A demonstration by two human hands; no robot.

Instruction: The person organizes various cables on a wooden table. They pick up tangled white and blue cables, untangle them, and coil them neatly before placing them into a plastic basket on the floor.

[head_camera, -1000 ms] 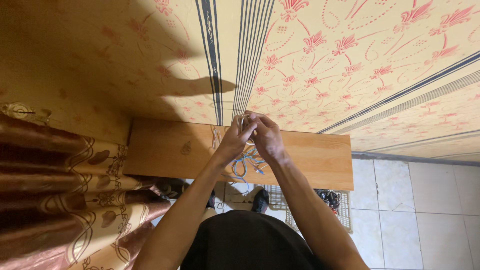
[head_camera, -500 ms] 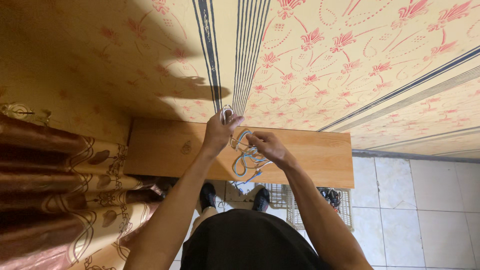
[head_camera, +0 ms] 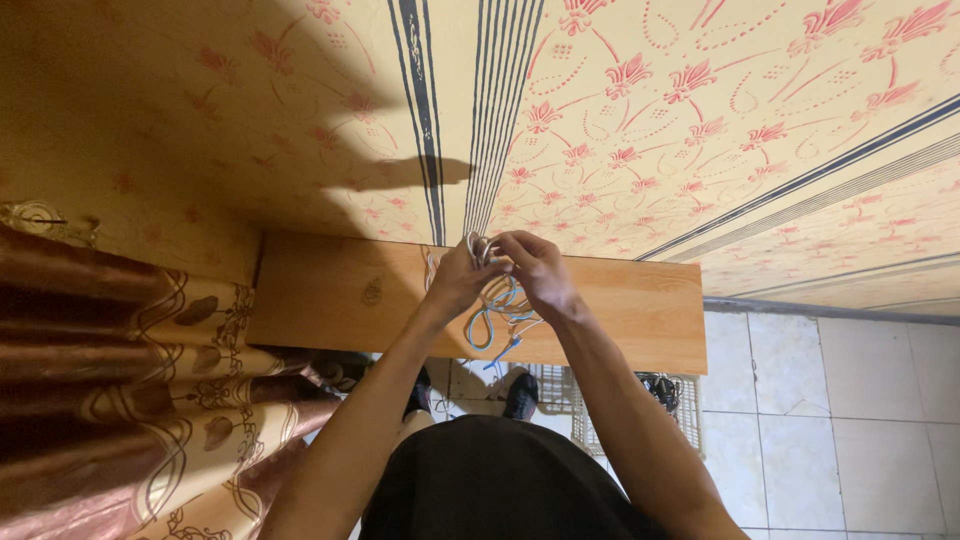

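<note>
Both hands' fingers have come back together, pinching the cable bundle

Count per kind: two hands, left hand and right hand; one cable bundle; one wooden shelf; one curtain; one wire basket; two shoes.

Both forearms extend forward and converge. Left hand and right hand are raised close together, fingertips meeting, fingers curled and pinched shut, wrists slightly bent.
</note>
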